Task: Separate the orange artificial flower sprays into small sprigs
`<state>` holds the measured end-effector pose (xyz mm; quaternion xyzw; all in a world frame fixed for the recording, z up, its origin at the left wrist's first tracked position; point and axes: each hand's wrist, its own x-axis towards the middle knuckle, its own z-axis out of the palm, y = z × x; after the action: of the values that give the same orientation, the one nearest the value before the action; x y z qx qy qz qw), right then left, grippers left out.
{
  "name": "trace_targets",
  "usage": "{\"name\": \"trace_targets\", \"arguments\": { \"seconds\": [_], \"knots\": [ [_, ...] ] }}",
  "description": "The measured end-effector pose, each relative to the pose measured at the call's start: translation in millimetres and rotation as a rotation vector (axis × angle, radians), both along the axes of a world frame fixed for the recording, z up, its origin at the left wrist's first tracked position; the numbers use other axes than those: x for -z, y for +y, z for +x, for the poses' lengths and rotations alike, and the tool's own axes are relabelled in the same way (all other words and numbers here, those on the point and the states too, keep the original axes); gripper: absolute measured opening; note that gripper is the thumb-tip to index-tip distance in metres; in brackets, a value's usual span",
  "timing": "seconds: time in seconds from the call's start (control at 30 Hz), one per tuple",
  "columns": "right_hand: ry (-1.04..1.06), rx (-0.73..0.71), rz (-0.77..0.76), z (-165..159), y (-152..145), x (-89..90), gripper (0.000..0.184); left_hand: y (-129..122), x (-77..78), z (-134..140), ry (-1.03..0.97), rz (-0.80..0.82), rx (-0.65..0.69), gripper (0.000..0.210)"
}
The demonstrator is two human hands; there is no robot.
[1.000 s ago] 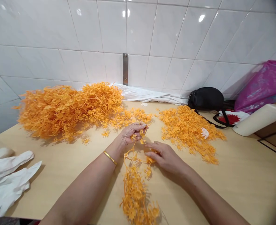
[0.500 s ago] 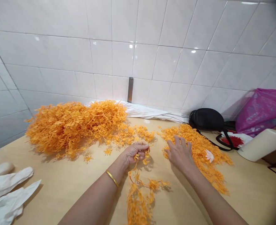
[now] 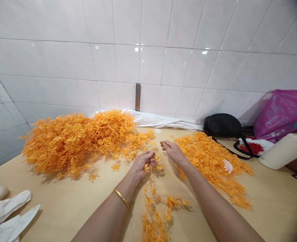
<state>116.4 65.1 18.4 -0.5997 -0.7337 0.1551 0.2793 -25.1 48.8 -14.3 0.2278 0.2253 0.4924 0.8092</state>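
Observation:
With bent fingers, my left hand (image 3: 141, 165) grips one end of a strand of orange artificial flowers (image 3: 155, 218). The rest of that strand trails toward me over the table. A short way off to the right, my right hand (image 3: 174, 153) hovers with thumb and fingers pinched together. Whatever may be between those fingertips is too small to make out. Beyond the left hand lies a big tangled heap of orange artificial flower strands (image 3: 70, 144). On the right, beneath and beyond my right forearm, loose orange flower pieces (image 3: 211, 161) form a flat pile.
A white petal-shaped flower (image 3: 228, 166) lies on the right pile. Farther right are a black pouch (image 3: 222, 125), a purple bag (image 3: 284, 116), and a cream cylinder (image 3: 284, 151). White cloths (image 3: 9, 208) lie at the near left. A tiled wall (image 3: 153, 64) closes off the back.
My right hand has lifted off the right pile and moved left toward my left hand, its spread fingers now pinched. The left hand keeps its hold, and the view has shifted slightly.

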Motion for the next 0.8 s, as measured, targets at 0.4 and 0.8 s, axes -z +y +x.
{"name": "trace_targets", "arguments": {
  "seconds": [0.4, 0.8],
  "knots": [
    [0.691, -0.202, -0.181, 1.3, -65.1, 25.5, 0.025, -12.4, -1.7, 12.9, 0.301, 0.241, 0.026, 0.022],
    [0.273, 0.180, 0.204, 9.6, -55.8, 25.0, 0.017, -25.2, -9.0, 21.6, 0.577, 0.342, 0.144, 0.029]
  ]
}}
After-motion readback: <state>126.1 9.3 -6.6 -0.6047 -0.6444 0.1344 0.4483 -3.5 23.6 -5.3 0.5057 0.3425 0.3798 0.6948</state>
